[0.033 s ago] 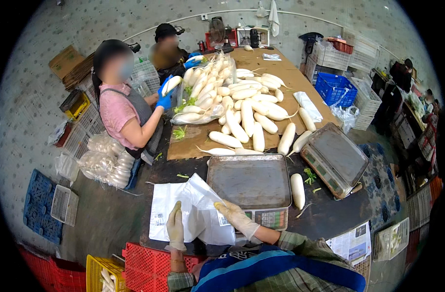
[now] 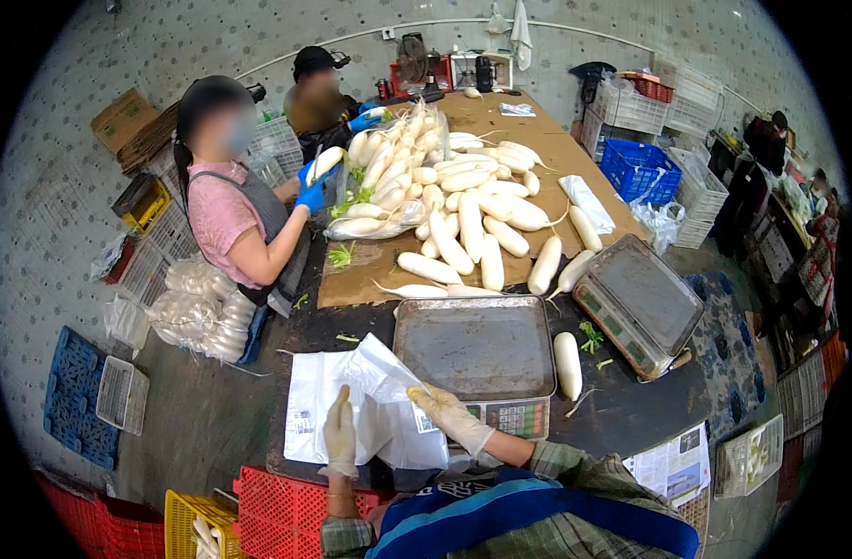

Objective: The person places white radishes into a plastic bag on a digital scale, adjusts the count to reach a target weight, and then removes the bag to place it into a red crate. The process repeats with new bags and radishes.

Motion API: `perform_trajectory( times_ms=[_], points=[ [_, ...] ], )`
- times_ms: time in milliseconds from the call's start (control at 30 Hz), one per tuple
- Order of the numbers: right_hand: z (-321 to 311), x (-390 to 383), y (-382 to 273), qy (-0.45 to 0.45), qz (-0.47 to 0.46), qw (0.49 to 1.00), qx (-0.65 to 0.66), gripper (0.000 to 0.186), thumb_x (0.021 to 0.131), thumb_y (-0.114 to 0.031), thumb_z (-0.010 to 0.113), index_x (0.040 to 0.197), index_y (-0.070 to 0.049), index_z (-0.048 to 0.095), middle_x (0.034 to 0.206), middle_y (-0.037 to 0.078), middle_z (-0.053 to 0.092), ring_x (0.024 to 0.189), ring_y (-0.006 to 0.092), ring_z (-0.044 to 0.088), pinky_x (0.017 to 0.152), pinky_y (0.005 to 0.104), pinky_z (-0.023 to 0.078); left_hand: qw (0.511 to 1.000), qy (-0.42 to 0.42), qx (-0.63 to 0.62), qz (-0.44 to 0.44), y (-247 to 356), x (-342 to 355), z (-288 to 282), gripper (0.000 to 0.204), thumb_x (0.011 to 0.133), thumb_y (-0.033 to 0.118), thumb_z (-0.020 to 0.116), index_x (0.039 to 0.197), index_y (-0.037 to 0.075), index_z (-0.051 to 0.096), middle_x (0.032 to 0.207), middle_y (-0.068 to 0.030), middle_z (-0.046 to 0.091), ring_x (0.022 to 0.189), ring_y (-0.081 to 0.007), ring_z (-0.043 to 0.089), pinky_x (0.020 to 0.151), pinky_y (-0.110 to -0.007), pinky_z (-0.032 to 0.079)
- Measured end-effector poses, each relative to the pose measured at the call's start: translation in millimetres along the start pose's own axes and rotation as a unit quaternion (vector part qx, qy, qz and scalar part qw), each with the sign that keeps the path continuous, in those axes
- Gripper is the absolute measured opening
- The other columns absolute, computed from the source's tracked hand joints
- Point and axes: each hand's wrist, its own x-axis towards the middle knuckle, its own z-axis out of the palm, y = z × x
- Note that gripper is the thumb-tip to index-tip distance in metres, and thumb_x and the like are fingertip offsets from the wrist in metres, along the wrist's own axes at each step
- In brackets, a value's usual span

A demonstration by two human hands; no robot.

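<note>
A white plastic bag (image 2: 386, 396) lies over others in a stack of white plastic bags (image 2: 309, 377) at the near left of the dark table. My right hand (image 2: 452, 416), in a pale glove, pinches the bag's right edge between thumb and fingers. My left hand (image 2: 339, 431), gloved too, is at the bag's lower left with its fingers stretched out. Just beyond my right hand stands a weighing scale (image 2: 472, 349) with a bare metal tray. One white radish (image 2: 567, 365) lies beside that scale on the right.
A large radish pile (image 2: 472, 200) covers the brown cardboard (image 2: 361, 284). A second scale (image 2: 642, 303) stands at right. Two co-workers in blue gloves (image 2: 314, 186) handle radishes on the far left. Red crates (image 2: 295, 512) and a yellow crate (image 2: 179, 522) stand near left.
</note>
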Motion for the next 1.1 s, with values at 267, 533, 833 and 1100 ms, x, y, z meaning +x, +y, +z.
perform_trajectory(
  times_ms=[267,533,833,1100],
  points=[
    [-8.4,-46.3,-207.2,0.068,-0.114,0.980,0.150,0.051,0.097,-0.038,0.061,0.133,-0.001,0.055,0.106,0.006,0.068,0.086,0.0108,0.066,0.073,0.0240,0.055,0.913,-0.098,0.388,0.075,-87.4,-2.6,15.3,0.034,0.082,0.022,0.063,0.108,0.002,0.069,0.112,-0.0184,0.067,0.098,-0.0387,0.063,0.084,-0.040,0.051],
    [-63.3,-19.4,-165.5,0.007,-0.061,0.969,0.240,0.055,0.100,-0.043,0.053,0.136,-0.002,0.050,0.118,0.008,0.064,0.101,0.0146,0.064,0.086,0.0285,0.053,0.890,-0.244,-0.362,-0.133,74.0,31.3,15.8,0.071,0.098,0.060,0.042,0.136,0.000,0.052,0.125,-0.0152,0.062,0.112,-0.0274,0.060,0.094,-0.040,0.048],
    [-63.8,-31.8,-160.2,0.041,-0.062,0.966,0.249,0.051,0.101,-0.045,0.052,0.132,-0.005,0.055,0.111,0.004,0.066,0.096,0.0110,0.064,0.084,0.0267,0.054,0.711,-0.213,-0.630,-0.228,76.0,17.1,61.0,0.062,0.099,0.044,0.052,0.141,0.000,0.043,0.132,-0.0141,0.056,0.119,-0.0232,0.055,0.100,-0.037,0.046],
    [-143.8,8.5,-100.8,0.241,-0.033,0.968,-0.060,0.043,0.098,-0.029,0.060,0.133,-0.005,0.057,0.113,0.003,0.066,0.091,0.0089,0.058,0.076,0.0201,0.045,0.975,-0.052,-0.130,-0.171,67.0,16.8,69.1,0.015,0.088,0.014,0.070,0.084,0.000,0.070,0.072,0.0008,0.063,0.061,-0.0076,0.058,0.057,-0.023,0.048]
  ],
)
